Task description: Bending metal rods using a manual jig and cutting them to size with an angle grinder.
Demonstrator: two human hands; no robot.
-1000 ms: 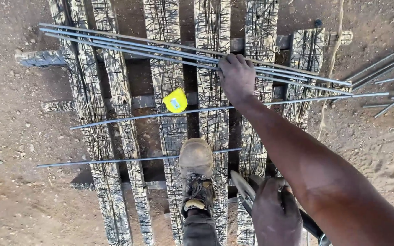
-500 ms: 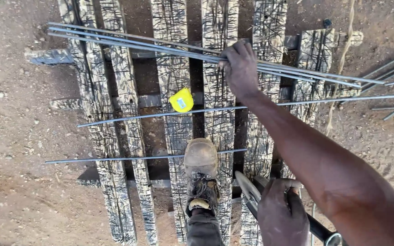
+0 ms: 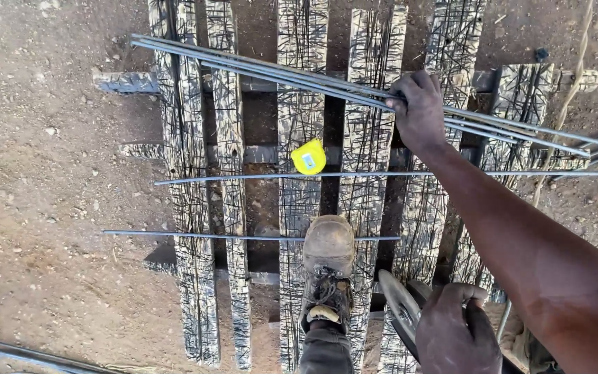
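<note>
— Steel, is it? What is the far hand on?

— Thin grey steel rods [image 3: 278,69], a loose bundle of them, long and round. The right hand [image 3: 420,111] has its grip closed over the bundle, fingers curled across the top of it.

— Which way do the rods run?

— Their long axis goes from upper left to lower right, slanting gently. The left ends stop over the dirt side of the frame; the right ends run out toward the picture's edge. They lie across a surface of weathered wooden slats [image 3: 299,104], pale, rough and scored all over with dark cut marks, with gaps between them.

— And the other hand?

— The left hand [image 3: 455,332] sits at the bottom of the view, closed around the body of a cutting tool with a round grey disc [image 3: 401,308]. Most of the tool is hidden under the hand and cut off by the frame, so its shape is hard to make out.

— Anything else on the slats?

— Two single thin steel rods [image 3: 257,237] lie nearly level, well apart from the bundle. A small yellow tape measure [image 3: 309,157] rests just above the upper one. A dusty brown laced boot [image 3: 328,266] stands on the lower rod. Brown stony dirt ground [image 3: 50,208] surrounds everything.
</note>
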